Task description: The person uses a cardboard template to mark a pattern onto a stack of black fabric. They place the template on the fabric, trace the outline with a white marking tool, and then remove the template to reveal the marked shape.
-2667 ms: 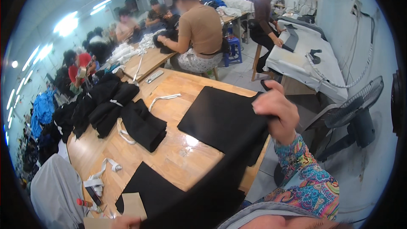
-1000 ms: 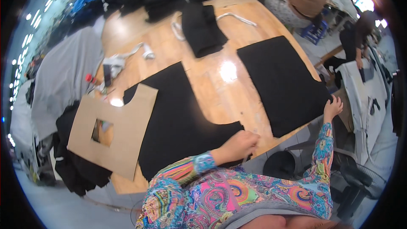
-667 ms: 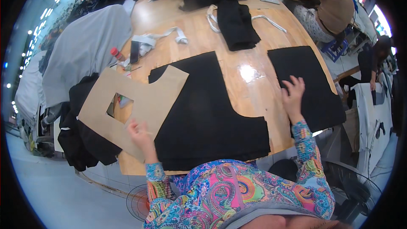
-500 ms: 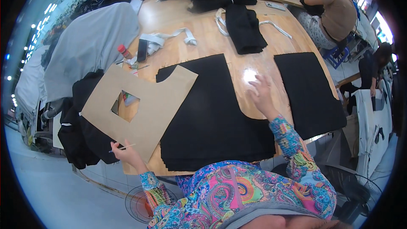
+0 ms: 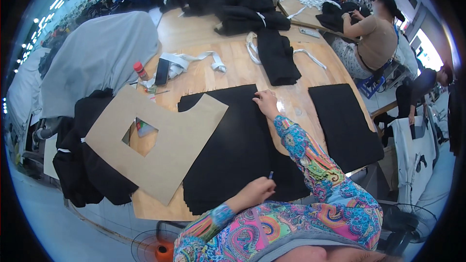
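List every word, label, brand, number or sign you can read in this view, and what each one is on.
No text can be read here.
Red-capped bottle: any label is too small to read.
Colourful item seen through the hole in the tan template: too small to read.
Slim tool in the left hand: too small to read.
Black cloth: no lettering visible.
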`<state>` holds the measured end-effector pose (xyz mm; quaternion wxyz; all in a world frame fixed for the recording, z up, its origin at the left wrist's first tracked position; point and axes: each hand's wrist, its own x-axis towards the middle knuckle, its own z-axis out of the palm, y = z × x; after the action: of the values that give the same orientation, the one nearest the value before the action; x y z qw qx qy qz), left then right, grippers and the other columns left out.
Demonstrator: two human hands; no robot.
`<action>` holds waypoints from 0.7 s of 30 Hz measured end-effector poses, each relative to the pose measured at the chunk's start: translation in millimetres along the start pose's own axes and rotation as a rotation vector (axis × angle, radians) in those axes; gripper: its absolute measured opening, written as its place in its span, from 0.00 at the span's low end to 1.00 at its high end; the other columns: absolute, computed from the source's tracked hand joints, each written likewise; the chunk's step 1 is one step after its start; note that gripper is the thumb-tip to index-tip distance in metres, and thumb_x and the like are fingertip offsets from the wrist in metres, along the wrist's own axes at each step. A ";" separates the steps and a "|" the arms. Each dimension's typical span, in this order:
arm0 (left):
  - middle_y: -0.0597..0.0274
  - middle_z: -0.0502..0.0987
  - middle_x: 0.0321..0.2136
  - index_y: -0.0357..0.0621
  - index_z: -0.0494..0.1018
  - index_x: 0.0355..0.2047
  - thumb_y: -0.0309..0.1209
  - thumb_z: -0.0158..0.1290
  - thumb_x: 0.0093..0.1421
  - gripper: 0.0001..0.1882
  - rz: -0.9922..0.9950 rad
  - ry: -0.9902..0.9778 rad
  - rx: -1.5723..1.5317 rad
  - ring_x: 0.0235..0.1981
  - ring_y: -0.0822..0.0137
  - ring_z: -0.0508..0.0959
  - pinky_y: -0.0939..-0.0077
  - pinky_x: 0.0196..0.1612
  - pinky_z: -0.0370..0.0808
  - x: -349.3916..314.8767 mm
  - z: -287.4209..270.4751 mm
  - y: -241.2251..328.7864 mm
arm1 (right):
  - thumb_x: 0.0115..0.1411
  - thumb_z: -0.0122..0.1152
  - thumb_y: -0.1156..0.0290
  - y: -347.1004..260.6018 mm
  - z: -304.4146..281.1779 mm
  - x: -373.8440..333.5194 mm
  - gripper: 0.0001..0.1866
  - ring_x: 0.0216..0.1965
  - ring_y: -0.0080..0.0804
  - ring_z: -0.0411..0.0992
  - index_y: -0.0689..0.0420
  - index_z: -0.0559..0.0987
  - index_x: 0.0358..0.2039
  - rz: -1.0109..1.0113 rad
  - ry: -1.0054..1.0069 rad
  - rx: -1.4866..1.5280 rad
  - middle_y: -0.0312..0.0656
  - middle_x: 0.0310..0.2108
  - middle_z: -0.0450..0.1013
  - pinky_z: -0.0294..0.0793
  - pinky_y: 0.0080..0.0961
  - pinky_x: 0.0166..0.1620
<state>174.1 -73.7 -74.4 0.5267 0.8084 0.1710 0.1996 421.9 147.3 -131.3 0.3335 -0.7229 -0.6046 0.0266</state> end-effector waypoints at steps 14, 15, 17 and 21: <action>0.53 0.72 0.23 0.40 0.68 0.25 0.23 0.52 0.48 0.05 0.207 -0.129 0.159 0.32 0.53 0.74 0.63 0.37 0.71 50.6 34.8 -9.0 | 0.48 0.66 0.58 -2.0 15.6 11.7 0.08 0.47 0.41 0.64 0.45 0.80 0.27 0.142 0.073 -0.086 0.35 0.37 0.70 0.59 0.42 0.49; 0.53 0.72 0.23 0.40 0.68 0.25 0.22 0.52 0.48 0.04 0.222 -0.088 0.168 0.32 0.54 0.74 0.63 0.37 0.71 50.6 37.7 -9.1 | 0.48 0.66 0.58 -1.2 16.1 10.7 0.08 0.47 0.40 0.64 0.45 0.80 0.27 0.128 0.109 -0.076 0.35 0.37 0.70 0.59 0.41 0.49; 0.56 0.73 0.22 0.41 0.68 0.26 0.25 0.54 0.49 0.06 0.238 -0.136 0.270 0.31 0.55 0.74 0.63 0.37 0.71 51.0 38.6 -7.2 | 0.49 0.66 0.58 3.5 18.1 10.7 0.08 0.47 0.40 0.63 0.45 0.81 0.26 0.103 0.187 -0.054 0.35 0.37 0.70 0.58 0.41 0.50; 0.57 0.73 0.23 0.42 0.69 0.26 0.27 0.57 0.49 0.08 0.220 -0.174 0.341 0.31 0.56 0.75 0.64 0.36 0.71 50.8 41.1 -11.8 | 0.48 0.66 0.58 -4.4 16.1 13.2 0.08 0.48 0.39 0.62 0.46 0.81 0.26 0.161 0.072 -0.072 0.34 0.37 0.70 0.58 0.40 0.50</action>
<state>237.8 -76.5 -93.1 0.3700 0.9138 0.0670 0.1537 414.5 166.6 -136.7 0.3257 -0.7811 -0.5327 0.0055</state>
